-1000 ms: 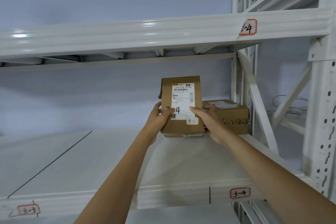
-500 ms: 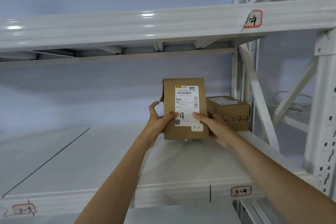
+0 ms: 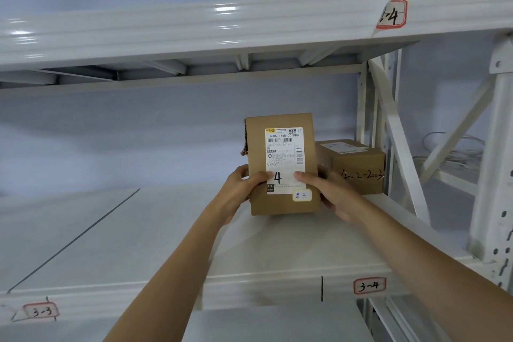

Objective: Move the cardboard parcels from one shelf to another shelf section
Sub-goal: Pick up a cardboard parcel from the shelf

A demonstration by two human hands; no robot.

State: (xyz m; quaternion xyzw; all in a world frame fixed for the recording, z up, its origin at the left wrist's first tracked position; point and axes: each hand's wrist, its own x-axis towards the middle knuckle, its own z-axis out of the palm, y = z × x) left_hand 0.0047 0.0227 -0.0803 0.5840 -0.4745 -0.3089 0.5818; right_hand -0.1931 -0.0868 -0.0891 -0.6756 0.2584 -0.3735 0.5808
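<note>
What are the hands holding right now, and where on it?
Both hands, left hand and right hand, grip the upright cardboard parcel by its lower side edges.

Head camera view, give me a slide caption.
Both hands, left and right, hold a labelled parcel upright on shelf 3-4.

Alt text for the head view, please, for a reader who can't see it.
Both hands, left hand and right hand, hold an upright labelled cardboard parcel above a white metal shelf, beside a second parcel resting at the shelf's right end. Section tags read 3-3 and 3-4.
</note>
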